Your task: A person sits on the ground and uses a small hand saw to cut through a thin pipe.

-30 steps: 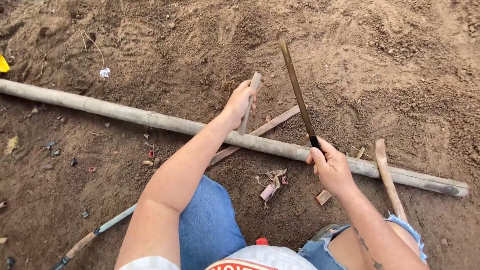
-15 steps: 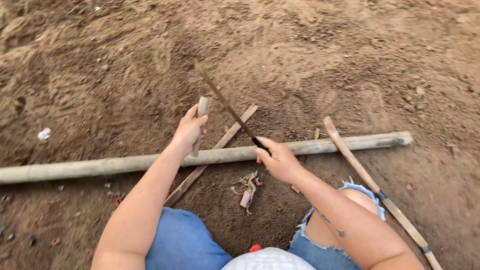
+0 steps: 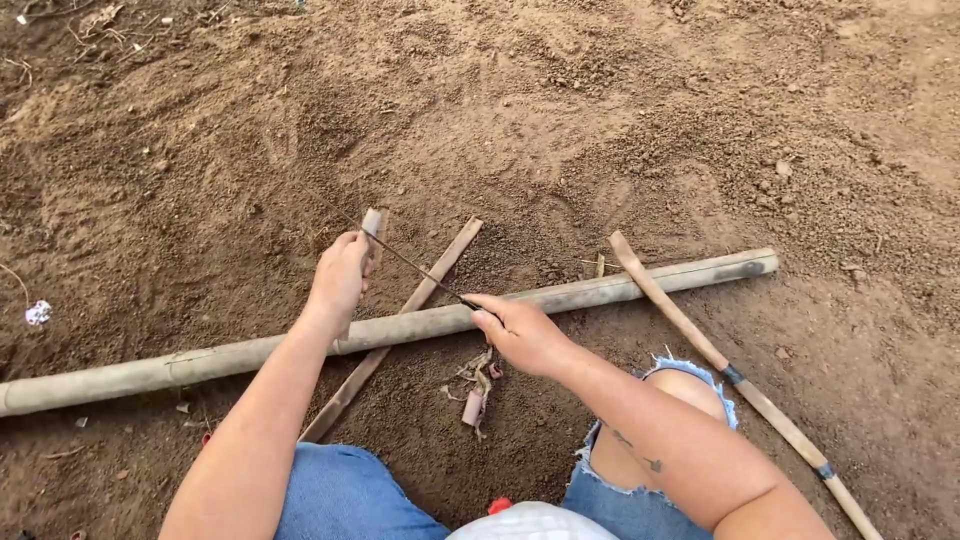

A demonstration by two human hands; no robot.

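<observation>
Where the view begins, at the bottom edge, I see my own knees in blue denim shorts (image 3: 340,495), bent over bare brown soil (image 3: 620,120). Between the knees, a few curled shavings (image 3: 475,385) lie on the ground.

Just beyond them, my right hand (image 3: 520,332) is closed in a fist around the dark handle of a knife (image 3: 415,265). Its thin blade slants up and to the left, away from me, and its far end reaches a short stick (image 3: 370,232). I cannot tell whether the edge is touching the stick or just beside it.

My left hand (image 3: 340,280) is wrapped around that stick, fingers curled shut, holding it nearly upright with its pale top end showing above the knuckles.

Under both hands, a long bamboo pole (image 3: 600,292) lies flat across the soil, running from the left edge up to the right. A flat wooden slat (image 3: 400,325) crosses it at a slant, passing between my hands. To the right, a thinner rod (image 3: 720,365) with dark bands leans across the pole's far end and runs down to the lower right corner.

At the far left, a scrap of white litter (image 3: 38,313) sits on the soil, well apart from everything else.
</observation>
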